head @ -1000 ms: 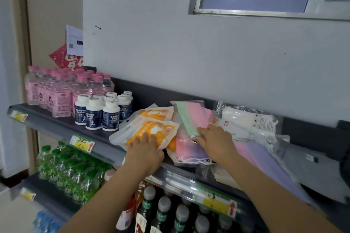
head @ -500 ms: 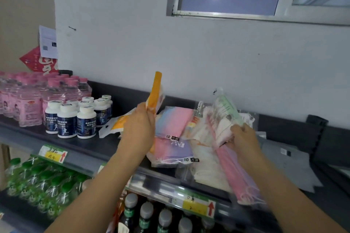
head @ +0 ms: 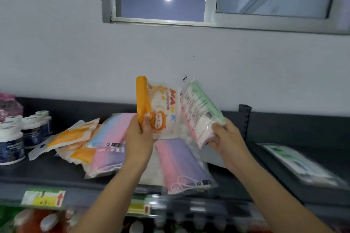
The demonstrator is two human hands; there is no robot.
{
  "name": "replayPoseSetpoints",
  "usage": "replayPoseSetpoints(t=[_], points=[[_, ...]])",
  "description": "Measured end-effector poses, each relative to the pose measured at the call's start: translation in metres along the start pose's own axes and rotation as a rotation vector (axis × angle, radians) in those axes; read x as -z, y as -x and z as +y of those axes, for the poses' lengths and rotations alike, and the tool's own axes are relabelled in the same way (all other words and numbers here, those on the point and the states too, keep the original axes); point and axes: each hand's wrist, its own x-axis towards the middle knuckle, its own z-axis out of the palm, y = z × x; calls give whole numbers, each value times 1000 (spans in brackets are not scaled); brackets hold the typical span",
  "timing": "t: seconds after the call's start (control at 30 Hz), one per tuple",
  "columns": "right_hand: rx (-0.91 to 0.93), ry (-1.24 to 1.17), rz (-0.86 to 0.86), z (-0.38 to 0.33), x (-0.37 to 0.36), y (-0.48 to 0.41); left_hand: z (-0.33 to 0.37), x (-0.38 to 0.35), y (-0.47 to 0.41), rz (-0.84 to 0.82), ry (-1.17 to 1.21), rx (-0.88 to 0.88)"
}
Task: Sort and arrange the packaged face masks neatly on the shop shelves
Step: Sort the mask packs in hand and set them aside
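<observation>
My left hand grips an orange and white mask pack upright above the dark shelf. My right hand holds a clear pack of green, white and pink masks tilted beside it, and the two packs touch. Below my hands a pink-purple mask pack lies on the shelf. To the left lies a loose pile: a blue-pink pack, another pink-purple pack and orange packs.
White bottles with dark labels stand at the shelf's left end. A flat pack with green print lies on the right shelf section beyond an upright post. Price tags line the shelf edge, with bottles on the shelf below.
Both hands lifted their packs off the shelf and brought them together upright in front of the wall. The view turned to the right and upward.
</observation>
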Motion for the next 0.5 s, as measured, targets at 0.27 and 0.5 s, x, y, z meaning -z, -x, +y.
replayPoseSetpoints(t=[0.27, 0.5], points=[[20, -5, 100, -36, 126, 34, 36, -109, 85, -190, 42, -35], [31, 61, 205, -67, 239, 73, 64, -205, 169, -360, 16, -139]])
